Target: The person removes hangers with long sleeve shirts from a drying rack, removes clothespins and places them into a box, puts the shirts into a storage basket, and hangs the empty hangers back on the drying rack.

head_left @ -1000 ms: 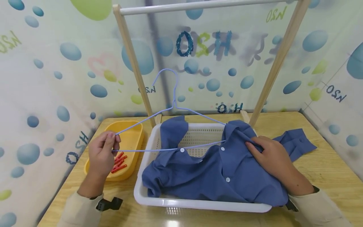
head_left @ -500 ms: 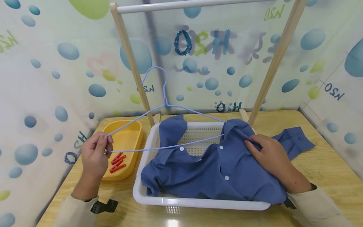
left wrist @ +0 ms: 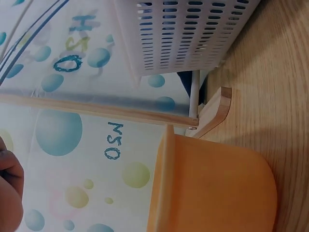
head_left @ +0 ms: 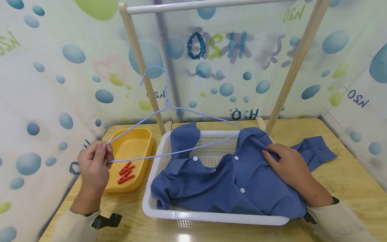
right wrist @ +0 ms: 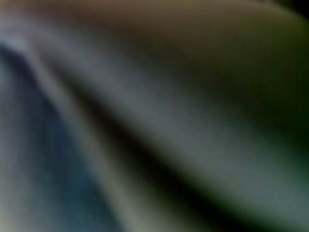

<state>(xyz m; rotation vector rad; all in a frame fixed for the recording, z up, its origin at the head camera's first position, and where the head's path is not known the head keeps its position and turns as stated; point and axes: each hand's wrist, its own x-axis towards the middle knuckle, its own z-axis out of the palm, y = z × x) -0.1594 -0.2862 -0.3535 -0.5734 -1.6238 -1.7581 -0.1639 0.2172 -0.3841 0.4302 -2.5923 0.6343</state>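
Observation:
In the head view my left hand [head_left: 95, 164] pinches the left corner of a thin blue wire hanger [head_left: 193, 148], its hook pointing up. The hanger's right end meets the collar edge of a dark blue button-up shirt [head_left: 217, 191]. My right hand [head_left: 287, 166] grips the shirt near its right shoulder, fingers partly hidden by the cloth. The shirt lies spread over a white perforated basket [head_left: 217, 217], and one cuffed sleeve [head_left: 317, 151] lies out on the table to the right. The right wrist view is a blur of cloth close to the lens.
A yellow tray [head_left: 148, 141] with several red clothespins [head_left: 125, 173] stands left of the basket on the wooden table [head_left: 356, 188]. Behind the basket rises a rack with wooden posts [head_left: 297, 67] and a white top bar [head_left: 211, 5]. A patterned wall closes off the back.
My left hand has moved left with the hanger, and the hanger's right end has slid out of the shirt to the collar edge. My right hand stays in place on the shirt.

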